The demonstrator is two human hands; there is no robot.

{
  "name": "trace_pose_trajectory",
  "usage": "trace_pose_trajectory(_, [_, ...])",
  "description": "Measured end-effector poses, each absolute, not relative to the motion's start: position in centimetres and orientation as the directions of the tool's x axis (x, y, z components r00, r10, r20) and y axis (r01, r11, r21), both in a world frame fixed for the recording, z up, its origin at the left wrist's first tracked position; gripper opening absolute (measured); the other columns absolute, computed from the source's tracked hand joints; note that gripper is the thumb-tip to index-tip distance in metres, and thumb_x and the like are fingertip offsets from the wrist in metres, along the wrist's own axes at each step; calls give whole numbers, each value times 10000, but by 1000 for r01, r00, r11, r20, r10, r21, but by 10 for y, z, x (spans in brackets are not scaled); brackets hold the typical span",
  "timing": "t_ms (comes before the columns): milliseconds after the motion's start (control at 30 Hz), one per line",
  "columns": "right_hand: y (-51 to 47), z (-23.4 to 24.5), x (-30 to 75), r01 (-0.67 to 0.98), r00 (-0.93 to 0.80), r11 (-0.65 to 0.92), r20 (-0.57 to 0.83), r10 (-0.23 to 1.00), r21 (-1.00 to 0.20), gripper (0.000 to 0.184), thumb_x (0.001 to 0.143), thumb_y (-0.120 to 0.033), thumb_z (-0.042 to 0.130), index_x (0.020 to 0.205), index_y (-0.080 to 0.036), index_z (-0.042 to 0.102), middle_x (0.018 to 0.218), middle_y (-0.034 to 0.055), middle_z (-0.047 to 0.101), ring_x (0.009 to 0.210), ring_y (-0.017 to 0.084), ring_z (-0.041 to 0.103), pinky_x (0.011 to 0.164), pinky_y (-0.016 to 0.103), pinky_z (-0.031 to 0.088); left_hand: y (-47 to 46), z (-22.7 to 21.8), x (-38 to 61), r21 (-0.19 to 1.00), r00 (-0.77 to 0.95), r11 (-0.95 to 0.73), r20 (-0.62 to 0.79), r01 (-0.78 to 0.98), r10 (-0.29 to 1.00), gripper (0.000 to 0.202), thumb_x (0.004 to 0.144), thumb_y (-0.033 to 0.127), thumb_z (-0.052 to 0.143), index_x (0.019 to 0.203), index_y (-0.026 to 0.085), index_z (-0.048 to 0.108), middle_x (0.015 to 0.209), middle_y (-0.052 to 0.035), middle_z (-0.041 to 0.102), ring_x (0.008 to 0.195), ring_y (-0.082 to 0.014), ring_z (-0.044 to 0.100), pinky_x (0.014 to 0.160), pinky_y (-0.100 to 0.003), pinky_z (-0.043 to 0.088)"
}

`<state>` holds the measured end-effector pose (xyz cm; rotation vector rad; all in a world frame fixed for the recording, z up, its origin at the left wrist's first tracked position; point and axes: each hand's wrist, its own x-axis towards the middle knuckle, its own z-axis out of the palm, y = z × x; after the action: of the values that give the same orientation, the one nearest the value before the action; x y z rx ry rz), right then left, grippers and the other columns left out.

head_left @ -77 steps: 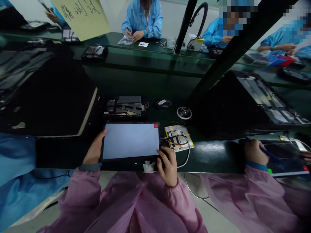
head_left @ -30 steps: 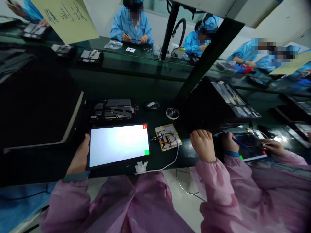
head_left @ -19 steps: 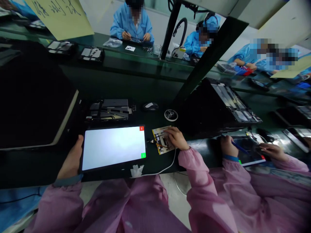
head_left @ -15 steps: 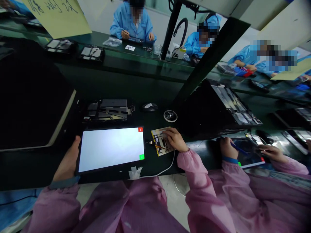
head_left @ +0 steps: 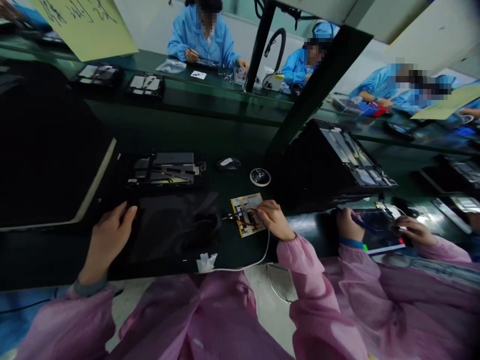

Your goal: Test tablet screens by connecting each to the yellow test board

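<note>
A tablet (head_left: 174, 227) lies flat on the dark green bench (head_left: 67, 260) in front of me, its screen dark and reflecting. My left hand (head_left: 107, 240) rests on its left edge with the fingers loosely curled over the corner. My right hand (head_left: 273, 219) sits on a small yellow circuit board (head_left: 243, 212) just right of the tablet, fingertips pressing on it. A white cable (head_left: 247, 262) runs from that board along the bench's front edge. A scrap of white tape (head_left: 205, 261) is stuck below the tablet.
Behind the tablet lie an opened tablet chassis (head_left: 165, 167), a black mouse (head_left: 228, 163) and a tape roll (head_left: 260, 176). A co-worker in pink at my right holds a blue pen (head_left: 362, 225) over another tablet (head_left: 378, 235). A slanted black post (head_left: 318, 85) rises at centre right. People in blue work across the line.
The tablet's white screen has gone dark. My left hand moved up onto its left corner. My right hand stays on the yellow board.
</note>
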<state>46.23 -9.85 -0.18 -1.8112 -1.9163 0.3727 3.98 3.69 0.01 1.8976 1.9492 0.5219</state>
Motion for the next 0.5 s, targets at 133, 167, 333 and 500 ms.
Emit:
trace_pose_trajectory(133, [-104,10,456,772,-87,174,169,982,-611,266,958,-307,446,836,-189,650,888,62,667,903,183,595,838,338,479,9,22,64,359,123,-223,282,906,952,402,901,412,447,1179,149,568,1287,-155,572,1233,-304,510,1049,-432,372])
trace_pose_trajectory(167, [-104,13,454,753,-94,173,156,983,-635,265,957,-313,450,811,-191,634,836,51,658,854,175,600,800,320,486,-4,31,79,389,148,-273,321,880,935,388,910,410,446,1178,162,579,1208,-139,614,1164,-288,558,1014,-404,408])
trace_pose_trajectory(333, [-106,17,441,668,-97,125,80,992,-734,251,943,-356,487,786,-192,595,695,-4,600,664,132,578,654,249,465,-58,55,197,534,674,-619,119,576,729,321,960,326,401,1210,247,585,998,-77,694,895,-200,670,779,-277,498])
trace_pose_trajectory(500, [-113,13,437,585,-138,169,108,985,-793,220,957,-322,448,970,-192,624,823,25,647,744,142,600,698,259,467,-52,33,260,445,783,-689,-44,572,621,266,967,285,401,1049,163,623,942,-109,702,836,-233,686,690,-299,500])
